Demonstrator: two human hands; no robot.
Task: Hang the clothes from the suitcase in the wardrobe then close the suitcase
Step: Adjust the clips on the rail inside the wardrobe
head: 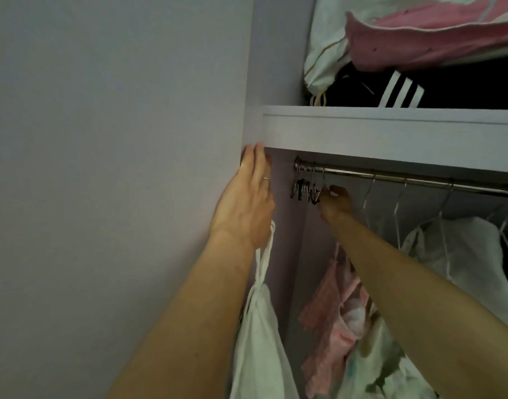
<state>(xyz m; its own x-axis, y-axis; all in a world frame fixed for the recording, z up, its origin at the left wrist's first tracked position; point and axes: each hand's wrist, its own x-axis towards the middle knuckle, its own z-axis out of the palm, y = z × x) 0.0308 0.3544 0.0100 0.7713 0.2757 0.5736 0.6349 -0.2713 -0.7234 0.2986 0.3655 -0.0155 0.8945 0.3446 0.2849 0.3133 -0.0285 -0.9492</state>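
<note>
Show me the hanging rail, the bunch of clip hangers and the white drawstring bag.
hanging rail [390,177], head view, bare stretch of bar.
bunch of clip hangers [306,193], head view, middle of clips.
white drawstring bag [258,335], head view, upper cloth.

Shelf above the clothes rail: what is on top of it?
On the shelf lie a white cloth, pink fabric and a black garment with white stripes beneath them. Anything farther back is hidden behind this pile.
</note>
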